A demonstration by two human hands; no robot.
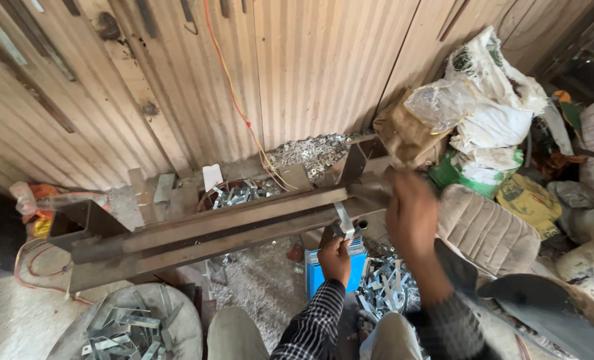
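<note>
Two hands work over a long steel beam. Nearest, below the left hand, a round pan (177, 320) of bent metal strips lies by the knees, cut off by the bottom edge. The left hand (335, 259) is clenched around the lower end of a small bent metal strip (343, 222), which stands nearly upright, its long axis leaning slightly left, top end against the beam's near edge. Behind this hand sits a blue box (358, 272), mostly hidden by it. The right hand (411, 215), just right of the left, is raised and blurred (I cannot tell whether it grips anything). Below it lies a loose heap of strips (383, 287). The beam (230, 230) runs left to right, rising slightly rightward, with bare floor (263, 283) under it. Beyond the hands, a pile of small metal pieces (313, 152) rests against the corrugated wall (323, 67); sacks (490, 113) crowd the right.
</note>
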